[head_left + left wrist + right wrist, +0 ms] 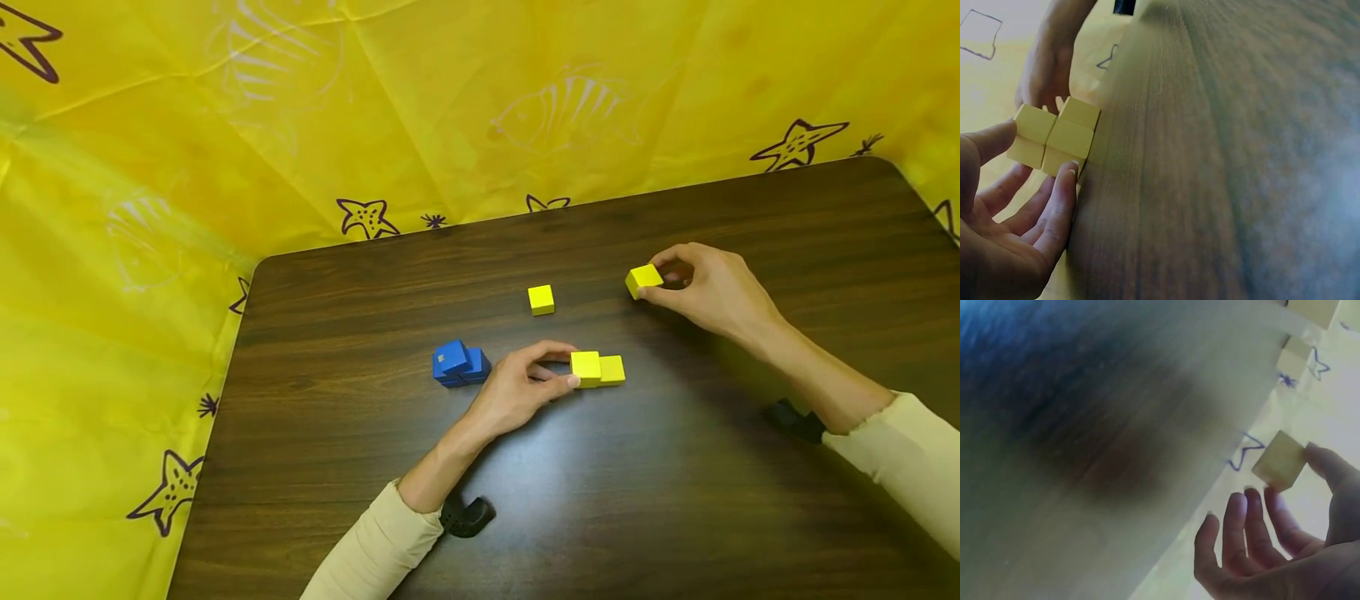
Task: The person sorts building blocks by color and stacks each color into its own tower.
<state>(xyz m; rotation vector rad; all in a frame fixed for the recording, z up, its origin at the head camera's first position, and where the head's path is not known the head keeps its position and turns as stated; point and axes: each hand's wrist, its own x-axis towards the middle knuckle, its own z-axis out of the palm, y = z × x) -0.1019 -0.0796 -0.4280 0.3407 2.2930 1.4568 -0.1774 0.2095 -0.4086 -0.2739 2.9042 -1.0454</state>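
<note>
My left hand (517, 385) holds a yellow cube (586, 369) between thumb and fingers, at the left end of a small yellow cluster. This cube stands higher than the yellow cube (612, 369) to its right. Side on, the left wrist view shows the yellow cubes (1067, 137) packed face to face, with the thumb on one and a fingertip against another. Farther right, my right hand (716, 287) pinches a separate yellow cube (645, 279) between thumb and index finger. Its other fingers (1235, 534) are spread loosely, away from that cube.
A lone yellow cube (541, 300) lies behind the cluster. Several blue cubes (459, 363) are piled just left of my left hand. The dark wooden table (360, 467) ends at a yellow patterned cloth (450, 100) at the back and left.
</note>
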